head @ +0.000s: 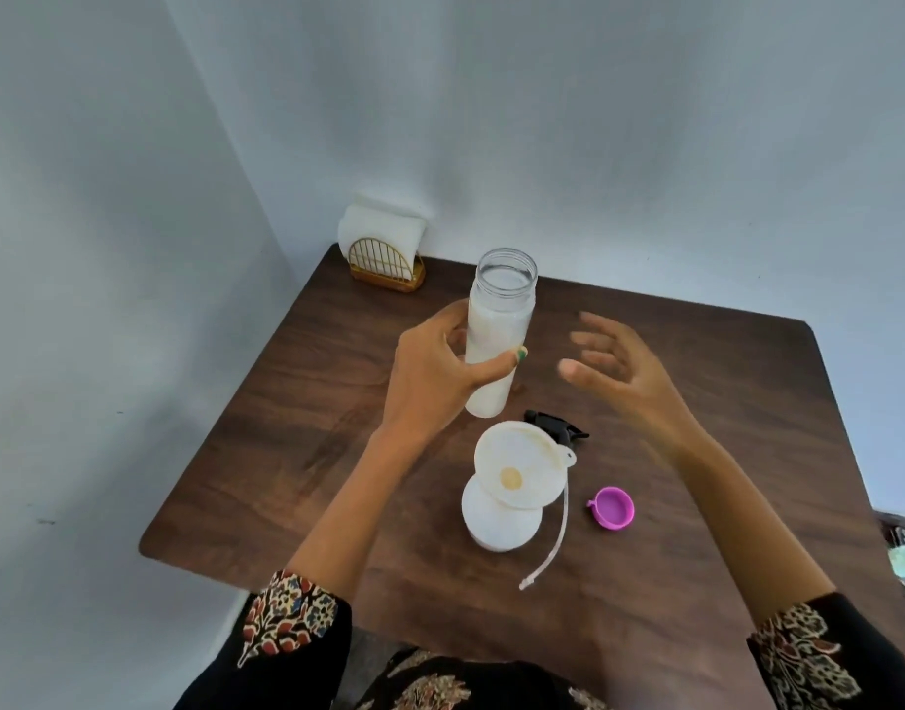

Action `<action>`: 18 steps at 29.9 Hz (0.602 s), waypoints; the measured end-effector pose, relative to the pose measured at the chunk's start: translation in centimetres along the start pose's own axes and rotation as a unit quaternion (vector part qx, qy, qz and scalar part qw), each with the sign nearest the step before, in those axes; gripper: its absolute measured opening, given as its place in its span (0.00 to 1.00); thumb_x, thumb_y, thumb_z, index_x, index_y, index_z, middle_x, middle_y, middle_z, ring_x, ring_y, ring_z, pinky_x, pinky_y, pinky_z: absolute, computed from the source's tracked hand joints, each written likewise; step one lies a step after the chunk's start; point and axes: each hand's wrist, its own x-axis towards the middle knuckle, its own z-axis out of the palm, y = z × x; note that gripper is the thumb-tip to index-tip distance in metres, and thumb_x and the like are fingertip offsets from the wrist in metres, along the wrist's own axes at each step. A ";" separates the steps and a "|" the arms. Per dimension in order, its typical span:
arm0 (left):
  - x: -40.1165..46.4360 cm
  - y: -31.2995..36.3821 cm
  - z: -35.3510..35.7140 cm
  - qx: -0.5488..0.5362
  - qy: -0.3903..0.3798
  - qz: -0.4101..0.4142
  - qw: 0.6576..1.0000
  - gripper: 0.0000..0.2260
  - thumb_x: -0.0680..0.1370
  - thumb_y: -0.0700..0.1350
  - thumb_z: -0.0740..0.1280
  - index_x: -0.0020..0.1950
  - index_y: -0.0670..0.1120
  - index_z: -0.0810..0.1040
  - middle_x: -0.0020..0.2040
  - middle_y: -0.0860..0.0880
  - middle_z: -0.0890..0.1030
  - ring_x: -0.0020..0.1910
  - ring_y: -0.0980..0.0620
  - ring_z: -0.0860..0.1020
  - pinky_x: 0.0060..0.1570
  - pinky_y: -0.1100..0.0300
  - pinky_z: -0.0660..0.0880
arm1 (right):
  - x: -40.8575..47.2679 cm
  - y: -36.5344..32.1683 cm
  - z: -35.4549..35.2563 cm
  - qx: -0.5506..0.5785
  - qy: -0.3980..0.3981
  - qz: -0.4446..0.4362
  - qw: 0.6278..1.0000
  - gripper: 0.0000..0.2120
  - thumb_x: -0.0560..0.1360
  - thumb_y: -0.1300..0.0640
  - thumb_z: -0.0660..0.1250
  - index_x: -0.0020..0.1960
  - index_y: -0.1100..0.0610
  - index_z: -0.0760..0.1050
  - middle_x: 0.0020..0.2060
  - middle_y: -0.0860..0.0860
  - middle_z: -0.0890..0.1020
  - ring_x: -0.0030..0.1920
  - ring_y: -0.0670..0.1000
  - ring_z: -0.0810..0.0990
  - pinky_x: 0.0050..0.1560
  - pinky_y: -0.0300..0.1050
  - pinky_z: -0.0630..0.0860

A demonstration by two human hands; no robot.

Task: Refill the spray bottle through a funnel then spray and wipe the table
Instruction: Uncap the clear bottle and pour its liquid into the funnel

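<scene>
White liquid fills clear jar, left hand gripping it upright above table. Right hand spread, empty, beside jar. Funnel sits in spray bottle.

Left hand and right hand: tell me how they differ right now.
The left hand grips the open, uncapped jar of white liquid, fingers curled round its body; the right hand holds nothing, fingers spread and relaxed. The left hand sits beside the jar's left side; the right hand hovers apart, to the jar's right. Both are raised above the wooden table behind the funnel.
</scene>
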 end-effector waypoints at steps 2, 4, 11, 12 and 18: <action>0.2 0.3 0.3 0.006 -0.003 0.005 1.000 0.27 0.65 0.60 0.73 0.61 0.49 0.78 0.54 0.55 0.83 0.51 0.60 0.80 0.49 0.59 0.80 | 1.0 -3.0 1.0 -0.012 -0.074 -0.038 0.996 0.36 0.65 0.45 0.75 0.70 0.42 0.63 0.66 0.44 0.73 0.65 0.45 0.72 0.62 0.45 0.71; 0.5 0.7 0.7 0.008 -0.012 0.010 1.000 0.26 0.66 0.60 0.71 0.61 0.50 0.77 0.52 0.56 0.82 0.50 0.60 0.80 0.48 0.63 0.79 | 1.8 -4.7 2.3 -0.008 -0.122 -0.074 0.990 0.35 0.66 0.50 0.75 0.69 0.45 0.65 0.63 0.43 0.75 0.63 0.43 0.75 0.58 0.41 0.74; 1.7 1.6 1.1 0.010 -0.016 0.017 1.000 0.19 0.68 0.45 0.75 0.58 0.48 0.78 0.51 0.53 0.83 0.43 0.66 0.79 0.46 0.68 0.77 | 3.8 -5.3 4.1 0.001 -0.034 -0.110 0.993 0.26 0.65 0.57 0.78 0.60 0.58 0.74 0.52 0.50 0.83 0.52 0.44 0.81 0.51 0.38 0.77; 1.8 1.6 0.9 0.009 -0.035 0.012 0.999 0.19 0.69 0.45 0.75 0.59 0.48 0.78 0.51 0.53 0.83 0.44 0.67 0.78 0.46 0.69 0.77 | 3.8 -5.2 4.1 -0.009 -0.021 -0.115 0.993 0.25 0.65 0.57 0.78 0.59 0.58 0.74 0.51 0.48 0.83 0.51 0.42 0.81 0.49 0.36 0.77; 0.9 0.5 -0.3 0.034 -0.204 -0.103 0.973 0.31 0.73 0.53 0.71 0.73 0.48 0.66 0.70 0.51 0.72 0.66 0.56 0.72 0.65 0.58 0.69 | 2.8 -4.4 2.9 -0.064 0.012 -0.145 0.987 0.25 0.64 0.57 0.78 0.58 0.56 0.74 0.49 0.43 0.81 0.50 0.38 0.80 0.50 0.34 0.77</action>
